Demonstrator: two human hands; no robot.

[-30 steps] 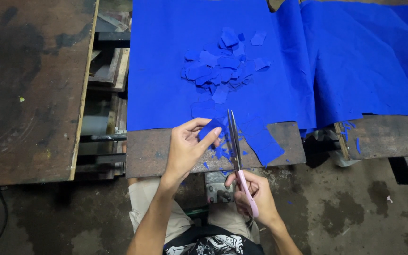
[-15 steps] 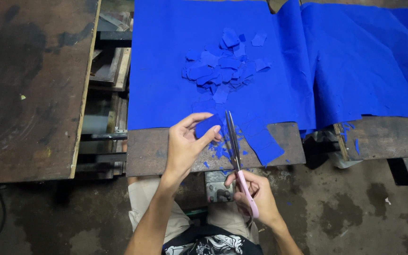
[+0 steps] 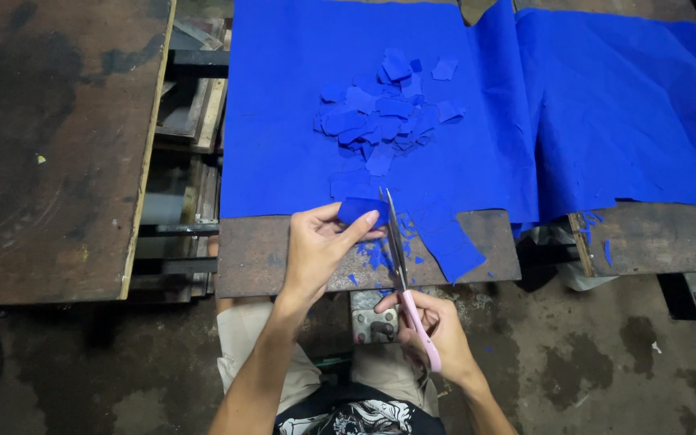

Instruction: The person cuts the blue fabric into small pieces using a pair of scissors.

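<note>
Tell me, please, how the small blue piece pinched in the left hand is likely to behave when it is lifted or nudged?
The small blue piece looks thin and probably floppy: the blue sheet it matches drapes in folds over the bench edge. It is likely very light, since the left hand holds it with fingertips alone. Like the pile of cut scraps, it would probably slide or scatter easily.

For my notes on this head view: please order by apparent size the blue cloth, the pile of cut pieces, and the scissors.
1. blue cloth, far the largest
2. pile of cut pieces
3. scissors, long but thin; nearer the camera, so somewhat unsure
</note>
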